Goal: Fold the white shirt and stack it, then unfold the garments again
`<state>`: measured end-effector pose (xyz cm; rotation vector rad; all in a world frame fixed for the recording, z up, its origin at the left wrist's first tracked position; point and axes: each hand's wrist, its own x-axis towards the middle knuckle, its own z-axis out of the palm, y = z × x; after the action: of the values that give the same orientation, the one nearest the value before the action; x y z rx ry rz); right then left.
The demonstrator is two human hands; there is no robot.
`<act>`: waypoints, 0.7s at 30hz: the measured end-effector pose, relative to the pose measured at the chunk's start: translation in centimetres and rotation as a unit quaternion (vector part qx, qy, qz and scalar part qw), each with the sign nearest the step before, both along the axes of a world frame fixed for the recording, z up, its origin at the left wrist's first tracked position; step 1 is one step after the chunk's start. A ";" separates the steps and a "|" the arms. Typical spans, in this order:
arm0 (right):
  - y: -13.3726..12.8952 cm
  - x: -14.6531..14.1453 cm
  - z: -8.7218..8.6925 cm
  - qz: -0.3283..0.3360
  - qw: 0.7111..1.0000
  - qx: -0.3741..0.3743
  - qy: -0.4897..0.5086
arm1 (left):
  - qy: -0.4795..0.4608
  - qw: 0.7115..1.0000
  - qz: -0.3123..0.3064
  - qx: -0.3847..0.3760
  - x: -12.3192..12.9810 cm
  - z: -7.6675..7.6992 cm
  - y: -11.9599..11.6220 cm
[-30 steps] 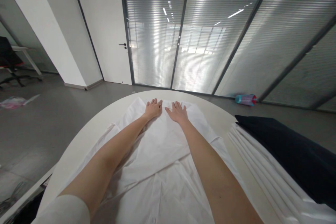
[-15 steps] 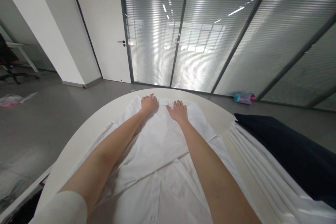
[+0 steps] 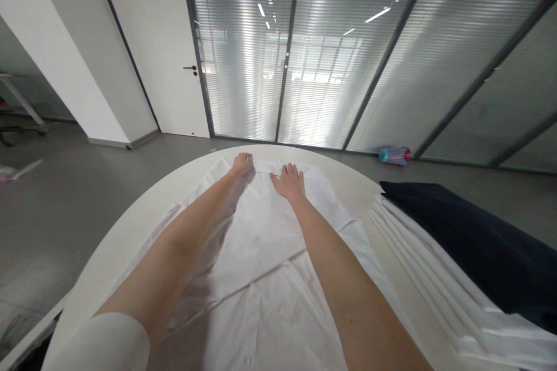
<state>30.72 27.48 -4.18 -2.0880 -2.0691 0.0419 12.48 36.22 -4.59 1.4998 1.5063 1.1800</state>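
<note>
A white buttoned shirt [image 3: 261, 226] lies spread on a round white table [image 3: 143, 203], its collar end at the far edge and a sleeve folded across the body. My left hand [image 3: 242, 163] has its fingers closed at the collar's left side, pinching the cloth there. Flat on the cloth right of the collar's middle rests my right hand [image 3: 289, 181], fingers spread. Both forearms reach over the shirt, hiding parts of it.
A stack of folded white cloth [image 3: 426, 278] with dark navy cloth [image 3: 470, 237] on top stands at the right. Behind the table are a glass partition [image 3: 322, 69] and a white door [image 3: 152, 40]. A blue and red bundle [image 3: 394, 156] lies on the floor.
My left hand has gone from lying with fingers spread on the cloth to closing at the collar's left side. My right hand stays flat. The view has shifted slightly right.
</note>
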 end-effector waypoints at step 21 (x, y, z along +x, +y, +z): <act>2.2 0.7 -0.3 0.121 0.985 -0.087 0.085 | 0.451 0.887 -0.067 0.073 2.6 0.4 -3.8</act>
<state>31.45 29.68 -4.45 -1.8343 -2.2680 0.4360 15.08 32.47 -4.17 2.4046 1.8447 0.4977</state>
